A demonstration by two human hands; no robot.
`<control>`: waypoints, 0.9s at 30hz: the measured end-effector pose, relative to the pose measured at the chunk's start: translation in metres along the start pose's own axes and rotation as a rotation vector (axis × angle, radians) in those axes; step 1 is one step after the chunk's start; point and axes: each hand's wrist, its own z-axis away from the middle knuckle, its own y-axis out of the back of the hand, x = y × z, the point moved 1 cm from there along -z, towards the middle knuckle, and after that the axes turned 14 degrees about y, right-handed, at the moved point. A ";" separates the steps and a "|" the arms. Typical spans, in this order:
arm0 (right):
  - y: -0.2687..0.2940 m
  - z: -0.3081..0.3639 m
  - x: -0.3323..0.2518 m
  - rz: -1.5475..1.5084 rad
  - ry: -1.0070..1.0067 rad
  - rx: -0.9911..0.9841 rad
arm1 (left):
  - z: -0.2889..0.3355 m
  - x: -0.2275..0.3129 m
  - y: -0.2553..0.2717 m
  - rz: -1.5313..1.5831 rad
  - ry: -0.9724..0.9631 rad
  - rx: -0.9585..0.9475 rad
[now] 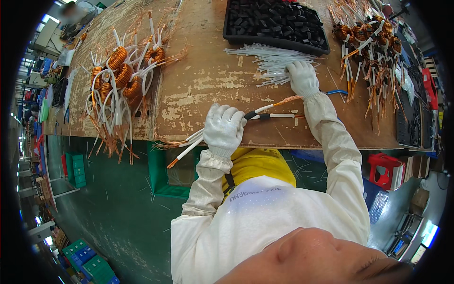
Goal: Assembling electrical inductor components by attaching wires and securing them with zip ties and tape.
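My left hand, in a white glove, is closed around white-sleeved copper wires at the table's front edge. Their bare, frayed ends stick out to the left. On the hand's right side the wires carry black sleeves and run toward my right forearm; the part under the palm is hidden. My right hand, also gloved, rests at the right end of a pile of thin white cable ties. Its fingers are curled down on the ties, and the fingertips are partly hidden.
A black tray full of small black pieces stands behind the ties. Copper-wound ring coils with white leads lie in a heap at left and another heap at right. A blue wire lies by my right wrist. A green crate is below the table.
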 end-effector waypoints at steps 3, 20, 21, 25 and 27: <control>0.014 0.000 0.000 -0.113 -0.076 0.034 | 0.001 -0.001 -0.002 0.002 0.001 0.013; 0.114 0.014 -0.037 -0.552 -0.225 0.121 | 0.002 -0.001 0.005 0.107 0.036 0.010; 0.124 0.016 -0.048 -0.620 -0.220 0.109 | 0.001 -0.002 0.005 0.305 0.136 -0.008; 0.149 0.026 -0.075 -0.538 -0.130 0.049 | 0.002 0.015 0.022 0.726 0.432 -0.108; 0.148 0.031 -0.082 -0.547 -0.128 0.033 | -0.004 0.029 0.030 0.881 0.462 -0.131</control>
